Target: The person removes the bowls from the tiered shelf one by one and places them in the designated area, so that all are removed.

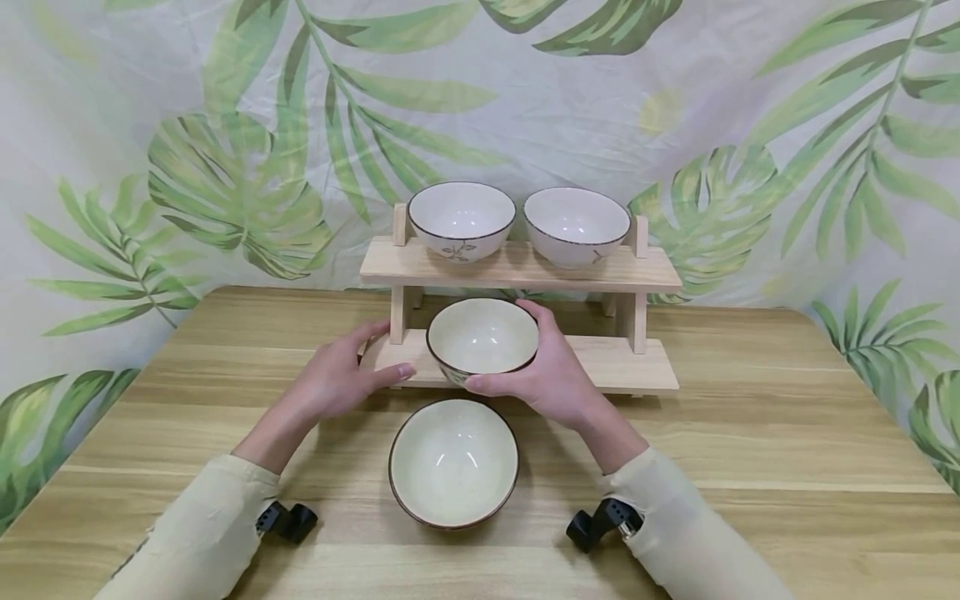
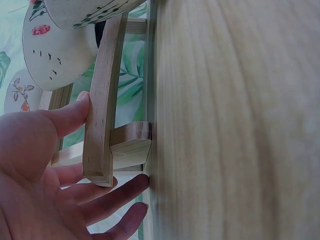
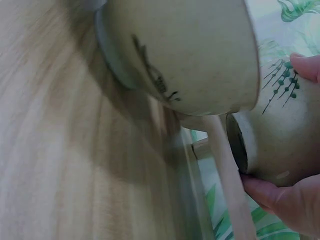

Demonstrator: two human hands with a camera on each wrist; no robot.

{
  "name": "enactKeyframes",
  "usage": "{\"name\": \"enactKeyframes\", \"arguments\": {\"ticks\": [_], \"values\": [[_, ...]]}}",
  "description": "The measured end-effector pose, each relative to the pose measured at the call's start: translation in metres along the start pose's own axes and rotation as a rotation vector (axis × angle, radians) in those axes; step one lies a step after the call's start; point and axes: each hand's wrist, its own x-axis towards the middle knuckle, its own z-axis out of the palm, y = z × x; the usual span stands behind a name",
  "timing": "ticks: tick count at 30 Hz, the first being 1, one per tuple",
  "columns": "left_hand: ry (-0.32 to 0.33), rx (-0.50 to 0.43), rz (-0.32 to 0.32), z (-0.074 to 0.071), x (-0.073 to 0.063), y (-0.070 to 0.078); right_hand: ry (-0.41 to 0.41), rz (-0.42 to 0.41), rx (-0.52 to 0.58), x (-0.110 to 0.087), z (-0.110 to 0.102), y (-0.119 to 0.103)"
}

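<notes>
A cream bowl with a dark rim (image 1: 483,337) is at the lower board of a two-tier wooden display shelf (image 1: 622,367). My right hand (image 1: 555,371) grips this bowl at its right side; the right wrist view shows fingers against the painted wall (image 3: 280,125) and near the foot. With thumb on one face and fingers round the other, my left hand (image 1: 341,375) holds the left end of the lower board (image 2: 102,120). A second cream bowl (image 1: 453,467) stands on the table in front, touched by neither hand.
Two white bowls, a left one (image 1: 461,221) and a right one (image 1: 576,227), stand on the upper board (image 1: 517,268) between short end posts. The wooden table (image 1: 750,433) ends at a leaf-printed cloth (image 1: 247,192) behind.
</notes>
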Motion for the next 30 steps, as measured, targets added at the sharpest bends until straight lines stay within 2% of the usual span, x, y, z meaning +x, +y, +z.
{"name": "enactKeyframes", "arguments": {"ticks": [10,19,30], "values": [[-0.006,0.001,0.008,0.001,0.002,0.0,-0.022,0.006,0.08,-0.008,-0.012,0.0],[-0.004,0.031,-0.001,-0.002,0.0,-0.002,-0.029,-0.016,0.085,-0.024,-0.029,0.003],[-0.003,0.023,-0.006,0.0,0.002,-0.001,-0.023,-0.058,0.073,-0.041,-0.049,0.015]]}}
